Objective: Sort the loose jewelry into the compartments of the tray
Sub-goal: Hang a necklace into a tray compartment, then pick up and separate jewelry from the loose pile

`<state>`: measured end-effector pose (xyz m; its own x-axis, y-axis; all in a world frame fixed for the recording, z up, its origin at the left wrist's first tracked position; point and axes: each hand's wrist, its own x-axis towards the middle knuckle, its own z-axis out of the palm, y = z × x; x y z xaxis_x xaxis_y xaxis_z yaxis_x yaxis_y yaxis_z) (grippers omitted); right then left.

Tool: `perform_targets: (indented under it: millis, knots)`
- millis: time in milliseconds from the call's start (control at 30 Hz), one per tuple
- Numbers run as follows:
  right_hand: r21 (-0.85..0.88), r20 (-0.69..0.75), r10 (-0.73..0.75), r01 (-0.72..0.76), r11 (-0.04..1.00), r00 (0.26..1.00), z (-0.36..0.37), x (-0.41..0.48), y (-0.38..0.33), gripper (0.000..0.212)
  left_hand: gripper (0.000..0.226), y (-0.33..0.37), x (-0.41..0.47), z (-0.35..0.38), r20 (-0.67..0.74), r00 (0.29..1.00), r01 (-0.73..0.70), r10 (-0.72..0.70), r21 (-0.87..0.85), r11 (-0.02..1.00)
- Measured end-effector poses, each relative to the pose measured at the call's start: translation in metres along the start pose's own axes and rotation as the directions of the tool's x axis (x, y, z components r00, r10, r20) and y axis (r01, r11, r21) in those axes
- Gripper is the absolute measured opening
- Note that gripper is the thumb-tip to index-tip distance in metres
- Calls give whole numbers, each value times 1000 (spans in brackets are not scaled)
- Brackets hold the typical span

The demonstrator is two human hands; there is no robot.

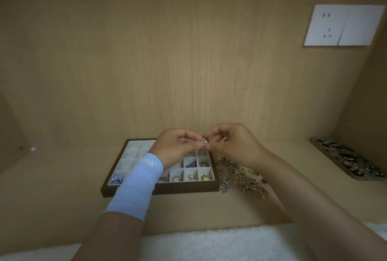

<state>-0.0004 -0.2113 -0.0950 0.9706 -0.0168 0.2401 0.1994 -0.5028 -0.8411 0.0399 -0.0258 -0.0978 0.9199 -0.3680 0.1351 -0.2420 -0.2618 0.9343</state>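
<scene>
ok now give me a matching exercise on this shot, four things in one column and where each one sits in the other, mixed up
Things:
1. compartment tray
2. loose jewelry pile
3. small metal piece
4. wall socket plate

Places:
A. pinched between the left hand and the right hand
B. high on the back panel, to the right
C. on the shelf, beneath the hands
D. on the shelf, just right of the tray

Pairs: 1-C, 2-D, 3-A, 4-B

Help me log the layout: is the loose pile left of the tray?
No, the pile lies to the right of the tray, beside its right edge.
</scene>
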Motion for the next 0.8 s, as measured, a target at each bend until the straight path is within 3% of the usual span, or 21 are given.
perform_targets:
  millis: [167, 433, 667, 800]
  knots:
    - [-171, 27, -167, 169, 971, 986, 21, 12, -19, 6, 7, -5, 0, -25, -78, 997, -9, 10, 15, 1000]
    - [-327, 170, -124, 174, 929, 978, 47, 32, -37, 7, 13, -22, -2, -57, -45, 998, 55, -51, 82, 995]
    - [-671, 325, -42, 262, 694, 945, 61, 34, -28, 9, 16, -32, -2, -61, -21, 998, 70, -67, 342, 937]
    - [-739, 381, -8, 310, 598, 924, 67, 34, -34, 10, 14, -34, -1, -56, 35, 998, 38, -58, 411, 911]
